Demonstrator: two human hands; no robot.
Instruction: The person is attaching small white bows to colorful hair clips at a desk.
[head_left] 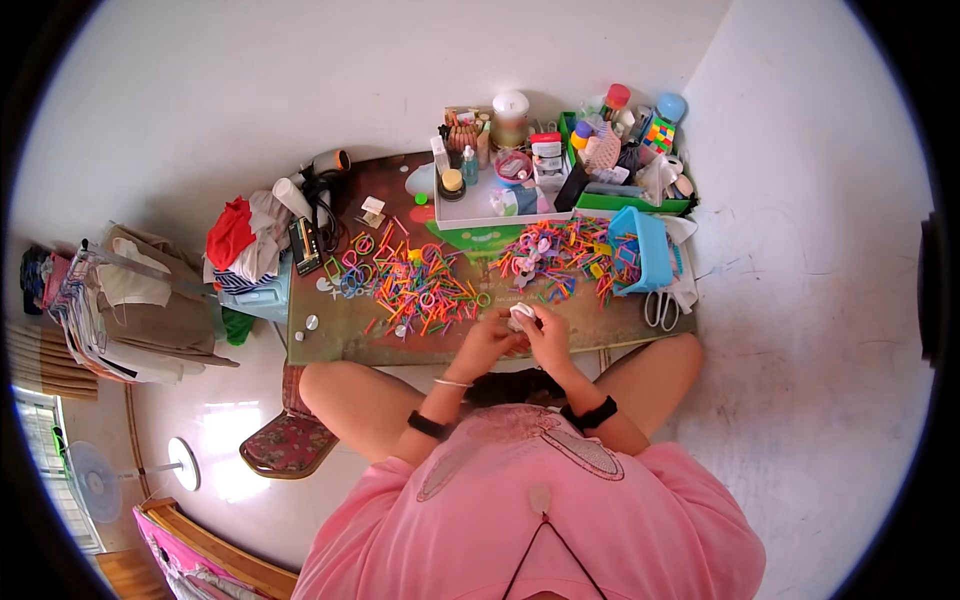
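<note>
The left hand (483, 340) and right hand (550, 338) meet above the near edge of the bench (350, 347), with a small white piece (521, 314) between them. The grip of both is narrow, fingertips closed on the piece; it is too small to tell what it is. A bracelet (454, 382) circles the left wrist, and each forearm wears a black band.

Beyond the hands, on the bench, lie two loose heaps of bright plastic bits: the left heap (428, 292), mostly orange and pink sticks with some rings, and the right heap (565, 258), which runs up to a blue basket (656, 252). The basket is tipped on its side, its mouth toward the heap, with bits inside. Scissors (661, 311) lie just below it, near the bench's right end.

Behind the heaps stands a white tray (497, 222) of bottles and jars, and right beside it a green box (632, 205) packed with small goods. Clothes (250, 240) are piled off the bench's left end.
</note>
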